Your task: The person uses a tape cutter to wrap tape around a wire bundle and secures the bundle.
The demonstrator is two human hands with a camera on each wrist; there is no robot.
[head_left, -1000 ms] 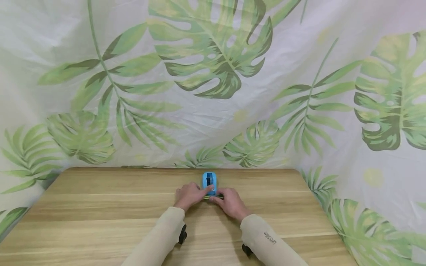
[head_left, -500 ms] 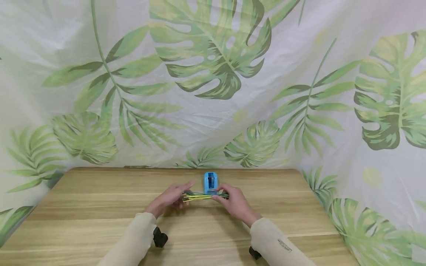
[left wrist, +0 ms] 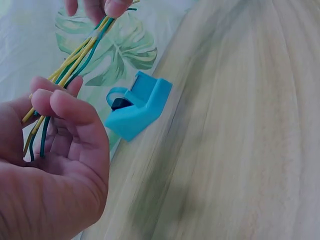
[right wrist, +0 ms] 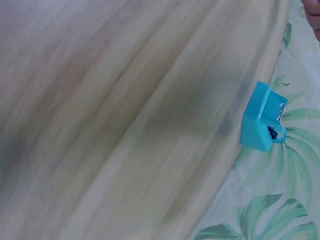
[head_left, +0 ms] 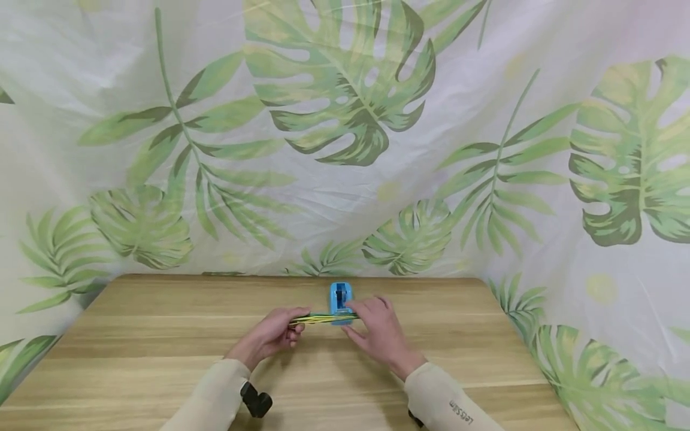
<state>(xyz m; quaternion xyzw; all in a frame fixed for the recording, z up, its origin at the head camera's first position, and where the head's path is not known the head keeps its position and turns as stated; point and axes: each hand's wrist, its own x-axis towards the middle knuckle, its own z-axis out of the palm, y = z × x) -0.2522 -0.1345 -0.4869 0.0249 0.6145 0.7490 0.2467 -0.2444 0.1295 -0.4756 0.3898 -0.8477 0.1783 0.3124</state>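
Observation:
A bundle of thin yellow and green wires (head_left: 319,318) stretches sideways between the hands, raised off the table. My left hand (head_left: 276,332) pinches its left end between thumb and fingers; in the left wrist view some wire ends reach down towards the palm. At the other end, the fingers of my right hand (head_left: 384,332) are around the wires, thumb below and fingers above in the head view. Right behind the bundle stands a blue tape dispenser (head_left: 340,294), also plain in the left wrist view. The right wrist view shows only a bit of a hand at its corner.
The wooden table (head_left: 178,335) has its far edge just beyond the tape dispenser. Behind and to the right hangs a white cloth (head_left: 323,179) printed with green leaves. Each beige sleeve carries a black wrist device, the left one (head_left: 256,400) showing more.
My left hand has moved left, away from the dispenser, and has taken the wires' left end. The loosely spread bundle is now gathered closer. My right hand has shifted its fingers.

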